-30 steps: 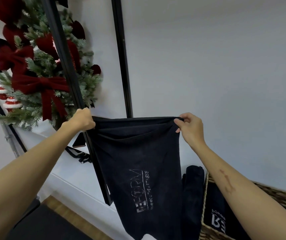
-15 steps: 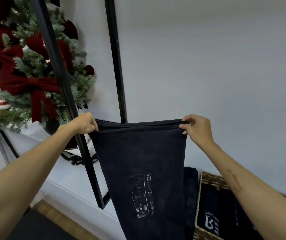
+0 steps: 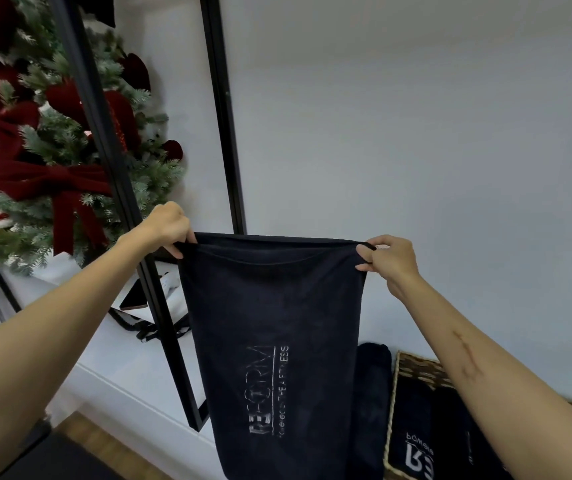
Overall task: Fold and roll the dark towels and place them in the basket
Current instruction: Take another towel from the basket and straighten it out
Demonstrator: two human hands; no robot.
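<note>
You are holding a dark towel (image 3: pixel 274 327) up in front of you by its top edge, and it hangs straight down with its pale printed lettering running sideways near the lower half. Your left hand (image 3: pixel 166 225) is closed on the top left corner, fingers pinched together over the hem. Your right hand (image 3: pixel 390 259) is closed on the top right corner, thumb and fingers clamped on the cloth. The top edge sags a little between your two hands.

Behind the towel's lower right side another dark towel (image 3: pixel 372 407) lies in a rolled or bunched heap, just beside the left wall of a woven basket (image 3: pixel 416 368). The basket already holds dark towels (image 3: pixel 426 441) with white lettering. Two black metal bars (image 3: pixel 224 112) rise behind your left hand against the white wall, and a decorated Christmas tree (image 3: pixel 49 147) with dark red bows stands at the far left.
</note>
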